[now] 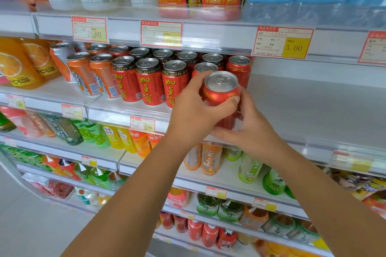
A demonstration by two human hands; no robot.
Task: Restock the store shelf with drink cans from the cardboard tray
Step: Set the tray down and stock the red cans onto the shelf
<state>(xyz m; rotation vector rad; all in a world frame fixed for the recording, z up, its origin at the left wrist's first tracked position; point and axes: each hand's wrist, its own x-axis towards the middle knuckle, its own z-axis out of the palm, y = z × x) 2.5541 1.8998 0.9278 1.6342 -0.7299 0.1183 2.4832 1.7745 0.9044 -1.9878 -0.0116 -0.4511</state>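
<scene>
"Red aluminium drink can [219, 92], silver lid up. Where is it?"

"At the front lip of the white store shelf [302, 110], tilted a little toward me, just right of the rows of matching red cans [150, 83]. My left hand [194, 110] wraps its side, and my right hand [250, 129] cups the lower part, thumb on the wall. Both are closed round it."

"How will it handle?"

"I judge it full, so fairly heavy for its size. The thin wall is smooth and could slip or dent. It's best held round the middle of the body, not by the lid."

"Room to move?"

"The bare shelf runs wide open to the right. The clear price-tag rail [146, 115] along the front edge could catch the base. The shelf above [208, 33] hangs low over the lids, so I'd slide the can in rather than lift it high."
</scene>
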